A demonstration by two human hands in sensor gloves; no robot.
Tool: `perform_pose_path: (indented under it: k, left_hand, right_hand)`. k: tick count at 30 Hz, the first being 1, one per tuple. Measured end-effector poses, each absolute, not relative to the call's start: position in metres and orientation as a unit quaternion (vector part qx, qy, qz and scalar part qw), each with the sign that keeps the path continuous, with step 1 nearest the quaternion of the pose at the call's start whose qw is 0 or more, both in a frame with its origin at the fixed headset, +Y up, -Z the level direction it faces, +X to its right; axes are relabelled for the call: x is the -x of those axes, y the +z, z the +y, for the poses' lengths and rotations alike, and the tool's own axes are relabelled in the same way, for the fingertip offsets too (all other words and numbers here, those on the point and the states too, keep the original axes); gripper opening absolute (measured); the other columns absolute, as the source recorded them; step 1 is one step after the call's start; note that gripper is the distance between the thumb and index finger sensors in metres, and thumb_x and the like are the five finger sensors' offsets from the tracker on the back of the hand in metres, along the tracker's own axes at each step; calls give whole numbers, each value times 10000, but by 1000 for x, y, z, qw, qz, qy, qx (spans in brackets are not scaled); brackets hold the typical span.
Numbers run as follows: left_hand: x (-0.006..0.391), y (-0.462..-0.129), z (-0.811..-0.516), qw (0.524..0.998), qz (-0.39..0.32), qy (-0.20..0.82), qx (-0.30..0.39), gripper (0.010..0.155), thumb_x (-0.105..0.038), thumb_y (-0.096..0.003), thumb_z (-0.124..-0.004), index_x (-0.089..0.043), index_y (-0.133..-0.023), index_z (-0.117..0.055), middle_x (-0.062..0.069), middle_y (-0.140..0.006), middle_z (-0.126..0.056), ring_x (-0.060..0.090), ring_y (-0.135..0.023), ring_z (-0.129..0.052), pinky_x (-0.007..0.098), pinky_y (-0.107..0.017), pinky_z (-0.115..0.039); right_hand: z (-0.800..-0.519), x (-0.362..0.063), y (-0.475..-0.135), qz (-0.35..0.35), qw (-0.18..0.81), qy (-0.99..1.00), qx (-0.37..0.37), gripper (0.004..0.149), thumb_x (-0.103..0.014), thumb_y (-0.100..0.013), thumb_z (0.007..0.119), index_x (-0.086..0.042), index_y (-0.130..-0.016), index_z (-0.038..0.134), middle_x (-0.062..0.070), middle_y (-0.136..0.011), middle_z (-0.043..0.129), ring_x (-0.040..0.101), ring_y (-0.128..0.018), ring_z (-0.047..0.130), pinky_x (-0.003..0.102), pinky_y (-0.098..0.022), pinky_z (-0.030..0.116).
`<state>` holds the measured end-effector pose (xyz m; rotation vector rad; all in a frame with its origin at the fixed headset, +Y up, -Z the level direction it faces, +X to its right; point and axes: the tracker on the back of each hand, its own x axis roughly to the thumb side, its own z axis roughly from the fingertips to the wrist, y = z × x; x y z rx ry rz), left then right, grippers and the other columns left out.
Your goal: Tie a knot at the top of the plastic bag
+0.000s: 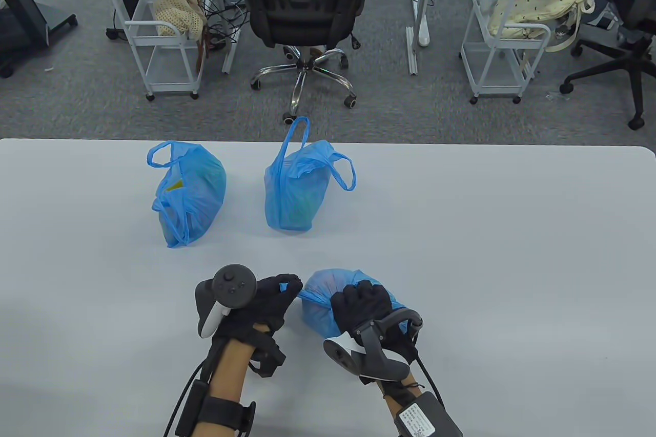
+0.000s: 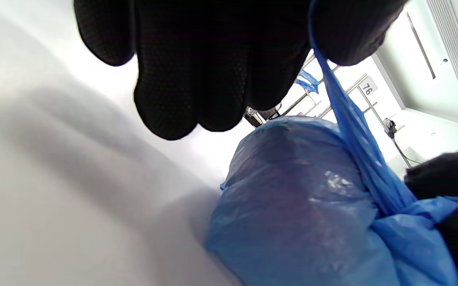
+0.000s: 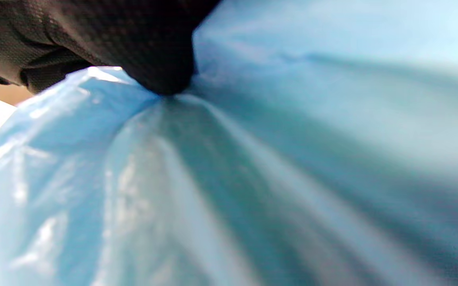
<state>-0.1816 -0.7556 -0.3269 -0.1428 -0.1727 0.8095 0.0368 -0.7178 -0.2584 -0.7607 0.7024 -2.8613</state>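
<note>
A filled blue plastic bag (image 1: pixel 320 298) lies on the white table (image 1: pixel 512 252) near its front edge. My left hand (image 1: pixel 279 293) pinches one twisted handle strand (image 2: pixel 348 119) and holds it taut to the left of the bag. My right hand (image 1: pixel 359 306) rests on top of the bag and grips its gathered top; blue plastic (image 3: pixel 229 178) fills the right wrist view, with a gloved fingertip (image 3: pixel 161 75) pressed into the folds. The left wrist view shows the bag (image 2: pixel 292 206) below my fingers (image 2: pixel 197 79). The other handle is hidden under my right hand.
Two more filled blue bags stand farther back: one at the left (image 1: pixel 187 193), one at the centre (image 1: pixel 297 186), both with handle loops loose. Beyond the table's far edge are an office chair (image 1: pixel 302 12) and white trolleys (image 1: pixel 164 37).
</note>
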Motion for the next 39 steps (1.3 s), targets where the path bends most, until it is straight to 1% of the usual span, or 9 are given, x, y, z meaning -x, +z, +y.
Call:
perform_pose_path:
  k: [5,8,14,18,20,22,25,33,39]
  left_hand:
    - [184,-327,-755,904,-81,416,64,550,-583,-535,-637,-249,-908,-864,33,-826,-1027,265,-706,-1056,579,-683,-690]
    - [190,-327,-755,882,-74,461,58,603,-626,-528,-610,-254,-959,-809,37,-862,-1002,277,-727,-1040,580,-689,-682]
    - [210,-326,-752,823,-27,568,16,566,-575,-556,-576,-267,-992,-760,30,-898,-967,277,-769,-1007,577,-700,-662]
    - [213,-330,-747,837,12,546,-40,549,-562,-561,-589,-276,-1005,-737,15,-932,-940,274,-815,-980,574,-696,-663]
    - [211,-338,-740,840,20,540,-44,583,-600,-563,-561,-294,-1052,-646,7,-1033,-828,293,-945,-853,586,-726,-606]
    - [208,-348,-729,842,35,537,-50,586,-565,-566,-605,-309,-1089,-542,24,-1140,-647,320,-1061,-663,609,-763,-496]
    - [207,-363,-721,856,47,509,-70,634,-554,-561,-627,-293,-1109,-442,49,-1191,-481,348,-1105,-516,625,-768,-422]
    - [199,-406,-722,876,44,478,-49,730,-566,-551,-670,-292,-1123,-308,35,-1220,-347,338,-1138,-414,621,-788,-378]
    - [198,-430,-733,892,48,450,13,867,-654,-560,-649,-305,-1125,-92,11,-1243,-113,323,-1176,-233,622,-818,-296]
  right_hand:
    - [-713,-47,-260,248,20,-939,238,375,-323,-433,869,-103,-734,905,111,-651,969,340,-576,1013,573,-428,827]
    - [-708,-58,-263,254,2,-942,219,376,-323,-434,862,-101,-735,900,107,-634,979,323,-541,1029,568,-416,834]
    - [-686,-103,-282,266,-45,-952,147,371,-319,-434,867,-105,-736,903,106,-620,994,317,-507,1043,564,-405,838]
    - [-661,-138,-302,287,-24,-953,91,373,-328,-435,870,-110,-735,904,99,-613,998,307,-498,1047,556,-400,843]
    - [-648,-156,-313,297,-17,-953,58,373,-332,-436,870,-111,-734,904,99,-609,998,305,-492,1048,555,-396,843]
    - [-638,-173,-326,308,-8,-951,18,372,-329,-435,873,-108,-733,905,101,-604,997,309,-488,1045,557,-392,841]
    - [-633,-189,-341,313,1,-949,-29,370,-328,-440,880,-109,-736,906,103,-599,999,307,-483,1046,556,-392,839]
    - [-656,-225,-403,260,7,-942,-213,367,-338,-497,864,-136,-803,859,93,-668,954,294,-555,1006,546,-479,805]
    - [-680,-241,-431,218,20,-923,-317,369,-395,-523,834,-224,-849,813,17,-734,927,222,-644,988,495,-573,797]
